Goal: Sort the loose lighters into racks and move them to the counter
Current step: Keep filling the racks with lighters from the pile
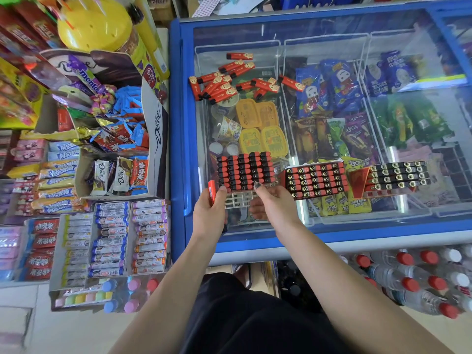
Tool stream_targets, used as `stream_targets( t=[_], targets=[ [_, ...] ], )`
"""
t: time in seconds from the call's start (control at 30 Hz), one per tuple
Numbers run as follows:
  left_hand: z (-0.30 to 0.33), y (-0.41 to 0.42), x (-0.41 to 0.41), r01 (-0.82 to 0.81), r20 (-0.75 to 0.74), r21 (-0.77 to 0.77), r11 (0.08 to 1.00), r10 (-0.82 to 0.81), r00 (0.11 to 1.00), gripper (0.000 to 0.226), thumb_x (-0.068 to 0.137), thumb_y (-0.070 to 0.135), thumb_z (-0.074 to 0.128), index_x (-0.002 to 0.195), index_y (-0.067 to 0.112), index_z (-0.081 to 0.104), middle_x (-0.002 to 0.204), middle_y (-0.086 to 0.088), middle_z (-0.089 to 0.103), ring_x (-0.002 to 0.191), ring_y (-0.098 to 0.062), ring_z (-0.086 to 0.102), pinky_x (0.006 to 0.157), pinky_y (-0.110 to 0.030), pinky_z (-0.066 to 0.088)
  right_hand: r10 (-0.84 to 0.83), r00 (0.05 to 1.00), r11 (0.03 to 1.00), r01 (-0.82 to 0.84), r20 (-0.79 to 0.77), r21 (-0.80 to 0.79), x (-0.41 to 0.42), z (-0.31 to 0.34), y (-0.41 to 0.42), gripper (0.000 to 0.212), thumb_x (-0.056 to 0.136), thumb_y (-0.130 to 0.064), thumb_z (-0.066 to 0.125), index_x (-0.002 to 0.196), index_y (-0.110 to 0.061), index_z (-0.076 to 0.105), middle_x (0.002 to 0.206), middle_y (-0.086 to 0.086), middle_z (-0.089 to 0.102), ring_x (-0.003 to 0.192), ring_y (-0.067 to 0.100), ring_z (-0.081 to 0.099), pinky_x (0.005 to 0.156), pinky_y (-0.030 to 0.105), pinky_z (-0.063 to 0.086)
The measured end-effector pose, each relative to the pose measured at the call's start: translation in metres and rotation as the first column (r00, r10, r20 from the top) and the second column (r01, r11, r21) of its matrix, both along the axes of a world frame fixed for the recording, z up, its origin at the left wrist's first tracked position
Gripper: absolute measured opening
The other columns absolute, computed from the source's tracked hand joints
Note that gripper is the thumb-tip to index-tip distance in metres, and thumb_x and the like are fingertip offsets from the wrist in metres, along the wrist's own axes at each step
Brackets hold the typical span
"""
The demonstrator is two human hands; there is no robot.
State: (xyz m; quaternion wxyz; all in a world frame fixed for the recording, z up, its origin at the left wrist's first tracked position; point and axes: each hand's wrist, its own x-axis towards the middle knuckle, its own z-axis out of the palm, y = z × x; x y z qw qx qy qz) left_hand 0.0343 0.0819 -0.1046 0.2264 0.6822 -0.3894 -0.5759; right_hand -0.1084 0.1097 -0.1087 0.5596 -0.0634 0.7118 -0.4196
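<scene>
A clear plastic rack point(245, 172), mostly filled with red-and-black lighters, lies on the glass lid of the freezer point(383, 34); its near rows stand empty. My left hand point(208, 213) grips one red lighter point(212, 192) at the rack's near left corner. My right hand point(272, 205) holds the rack's near edge, thumb on top. Several loose red lighters point(229, 83) lie scattered farther back on the glass. Two full racks point(316, 178) point(397, 175) sit to the right.
The blue freezer frame point(176, 123) runs along the left of the glass, with ice creams below it. Candy and chocolate display boxes point(120, 139) crowd the left side. Water bottles point(413, 277) with red caps are stacked at lower right.
</scene>
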Motion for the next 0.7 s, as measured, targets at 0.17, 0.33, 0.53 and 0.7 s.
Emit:
stream_targets(
  t=[0.17, 0.33, 0.53, 0.7],
  targets=[
    [0.003, 0.009, 0.000, -0.049, -0.071, 0.071, 0.996, 0.054, 0.996, 0.030, 0.107, 0.044, 0.049, 0.086, 0.022, 0.053, 0.065, 0.000, 0.052, 0.062, -0.017, 0.048, 0.060, -0.035, 0.043, -0.005, 0.996, 0.999, 0.001, 0.093, 0.038, 0.000, 0.000, 0.003, 0.038, 0.098, -0.046, 0.065, 0.107, -0.011, 0.055, 0.090, 0.021, 0.077, 0.067, 0.024, 0.070, 0.060, 0.034, 0.059],
    [0.009, 0.019, -0.002, -0.042, -0.191, 0.148, 0.988, 0.070, 0.979, 0.037, 0.109, 0.046, 0.043, 0.095, 0.016, 0.058, 0.068, -0.001, 0.058, 0.060, -0.015, 0.055, 0.065, -0.034, 0.049, 0.013, 0.996, 1.000, -0.014, 0.087, 0.016, 0.001, 0.005, 0.014, 0.044, 0.101, -0.047, 0.059, 0.109, -0.004, 0.059, 0.074, 0.011, 0.071, 0.064, 0.024, 0.067, 0.057, 0.034, 0.055],
    [0.007, 0.026, -0.009, 0.119, -0.232, 0.155, 0.981, -0.081, 0.969, 0.045, 0.109, 0.052, 0.034, 0.091, 0.018, 0.058, 0.071, 0.000, 0.057, 0.066, -0.016, 0.055, 0.075, -0.036, 0.048, 0.187, 0.972, 0.981, -0.178, 0.141, -0.075, 0.001, 0.018, 0.031, 0.011, 0.099, -0.017, 0.064, 0.096, -0.007, 0.064, 0.085, 0.011, 0.072, 0.073, 0.023, 0.069, 0.066, 0.032, 0.056],
    [0.007, 0.024, -0.015, 0.226, -0.192, 0.161, 0.961, -0.194, 0.962, 0.049, 0.107, 0.059, 0.029, 0.096, 0.020, 0.056, 0.065, 0.000, 0.051, 0.060, -0.016, 0.049, 0.070, -0.038, 0.046, 0.376, 0.927, 0.923, -0.373, 0.009, -0.091, -0.005, 0.023, 0.038, 0.014, 0.094, -0.011, 0.068, 0.107, -0.011, 0.067, 0.085, -0.001, 0.076, 0.084, 0.012, 0.074, 0.079, 0.033, 0.059]
  ],
)
